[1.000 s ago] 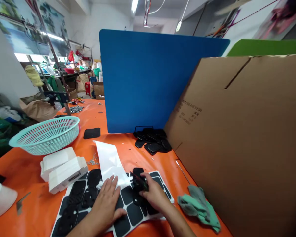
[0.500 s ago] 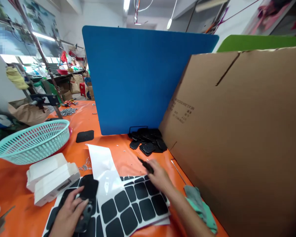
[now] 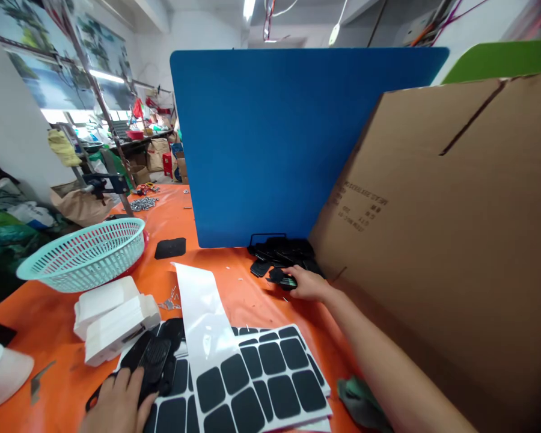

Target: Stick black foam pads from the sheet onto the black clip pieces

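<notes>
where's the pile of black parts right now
In the head view, the pile of black parts lies on the orange table, against the blue divider, by the right hand.

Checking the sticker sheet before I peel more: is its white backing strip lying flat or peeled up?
Peeled up: the white backing strip curls away from the sheet of black pads toward the blue divider.

The only print in view stands on the big cardboard panel [image 3: 455, 240] leaning at the right of the worktop: a few short lines of dark stamped characters on its lower left part, slanted and too small and blurred to read. A white cap-like thing [image 3: 0, 373] at the left edge carries a small red mark, also unreadable. No other lettering, number or brand can be made out.
</notes>
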### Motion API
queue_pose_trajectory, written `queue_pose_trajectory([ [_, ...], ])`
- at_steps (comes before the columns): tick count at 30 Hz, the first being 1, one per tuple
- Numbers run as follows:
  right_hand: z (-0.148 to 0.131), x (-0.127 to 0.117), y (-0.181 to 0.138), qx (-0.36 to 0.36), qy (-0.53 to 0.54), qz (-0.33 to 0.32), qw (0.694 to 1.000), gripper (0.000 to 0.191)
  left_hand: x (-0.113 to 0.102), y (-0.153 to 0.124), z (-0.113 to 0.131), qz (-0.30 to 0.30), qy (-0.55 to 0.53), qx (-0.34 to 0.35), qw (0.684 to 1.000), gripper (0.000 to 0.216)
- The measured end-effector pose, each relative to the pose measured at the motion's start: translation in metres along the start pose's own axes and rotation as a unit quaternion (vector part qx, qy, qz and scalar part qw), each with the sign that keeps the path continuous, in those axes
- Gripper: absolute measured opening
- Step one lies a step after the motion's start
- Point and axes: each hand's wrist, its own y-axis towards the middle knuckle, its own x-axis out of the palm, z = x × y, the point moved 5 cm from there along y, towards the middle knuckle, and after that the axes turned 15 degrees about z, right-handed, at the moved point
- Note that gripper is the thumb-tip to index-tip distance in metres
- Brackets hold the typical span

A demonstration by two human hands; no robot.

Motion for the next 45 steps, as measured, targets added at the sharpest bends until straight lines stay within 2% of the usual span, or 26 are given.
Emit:
queue_pose_trajectory([
  [2, -0.009, 0.005, -0.023, 0.029, 0.071, -0.028, 0.997, 0.063, -0.009, 0.010, 0.011, 0.043, 0.004, 0.057, 0.997, 0.043],
  [4, -0.022, 0.019, -0.054, 0.063, 0.156, -0.079, 0.983, 0.060, -0.027, 0.023, 0.036, 0.098, -0.067, 0.144, 0.982, 0.047],
  [6, -0.040, 0.039, -0.092, 0.095, 0.241, -0.146, 0.955, 0.057, -0.050, 0.038, 0.068, 0.151, -0.140, 0.235, 0.950, 0.054],
  [8, -0.059, 0.062, -0.128, 0.124, 0.305, -0.210, 0.921, 0.064, -0.071, 0.050, 0.104, 0.162, -0.204, 0.319, 0.911, 0.061],
  [10, -0.076, 0.083, -0.159, 0.157, 0.368, -0.270, 0.876, 0.070, -0.083, 0.059, 0.134, 0.151, -0.254, 0.379, 0.877, 0.072],
  [11, -0.084, 0.091, -0.172, 0.183, 0.403, -0.303, 0.844, 0.072, -0.086, 0.062, 0.146, 0.135, -0.273, 0.398, 0.865, 0.074],
  [13, -0.093, 0.102, -0.189, 0.241, 0.473, -0.345, 0.774, 0.074, -0.084, 0.065, 0.161, 0.091, -0.301, 0.408, 0.857, 0.073],
  [14, -0.094, 0.104, -0.192, 0.264, 0.504, -0.336, 0.751, 0.075, -0.081, 0.067, 0.164, 0.068, -0.311, 0.393, 0.863, 0.069],
  [15, -0.093, 0.103, -0.192, 0.274, 0.528, -0.296, 0.747, 0.073, -0.077, 0.067, 0.165, 0.045, -0.319, 0.368, 0.872, 0.064],
  [18, -0.082, 0.089, -0.183, 0.235, 0.540, -0.112, 0.800, 0.055, -0.064, 0.066, 0.163, -0.016, -0.337, 0.288, 0.896, 0.052],
  [20, -0.081, 0.083, -0.182, 0.204, 0.526, -0.056, 0.824, 0.043, -0.057, 0.062, 0.164, -0.056, -0.343, 0.263, 0.900, 0.056],
  [23, -0.086, 0.082, -0.183, 0.184, 0.516, -0.045, 0.835, 0.038, -0.051, 0.057, 0.166, -0.085, -0.345, 0.228, 0.906, 0.063],
  [28, -0.092, 0.077, -0.182, 0.188, 0.444, -0.008, 0.876, 0.039, -0.043, 0.053, 0.164, -0.081, -0.382, 0.182, 0.902, 0.063],
  [32, -0.093, 0.073, -0.181, 0.185, 0.426, -0.033, 0.885, 0.042, -0.039, 0.045, 0.161, -0.055, -0.444, 0.187, 0.875, 0.058],
  [35, -0.088, 0.074, -0.185, 0.190, 0.430, -0.019, 0.882, 0.039, -0.043, 0.041, 0.160, -0.024, -0.514, 0.158, 0.843, 0.054],
  [37, -0.084, 0.080, -0.192, 0.213, 0.440, -0.013, 0.872, 0.040, -0.048, 0.043, 0.157, -0.013, -0.577, 0.106, 0.810, 0.048],
  [39, -0.081, 0.092, -0.203, 0.242, 0.471, -0.017, 0.848, 0.041, -0.052, 0.048, 0.156, -0.030, -0.662, 0.024, 0.749, 0.042],
  [41, -0.082, 0.105, -0.216, 0.267, 0.514, -0.031, 0.814, 0.043, -0.052, 0.054, 0.157, -0.079, -0.755, -0.075, 0.647, 0.037],
  [44, -0.090, 0.122, -0.233, 0.280, 0.570, -0.057, 0.771, 0.047, -0.047, 0.061, 0.163, -0.132, -0.852, -0.219, 0.456, 0.035],
  [45, -0.093, 0.125, -0.237, 0.276, 0.582, -0.063, 0.762, 0.049, -0.046, 0.063, 0.165, -0.141, -0.869, -0.253, 0.402, 0.036],
])
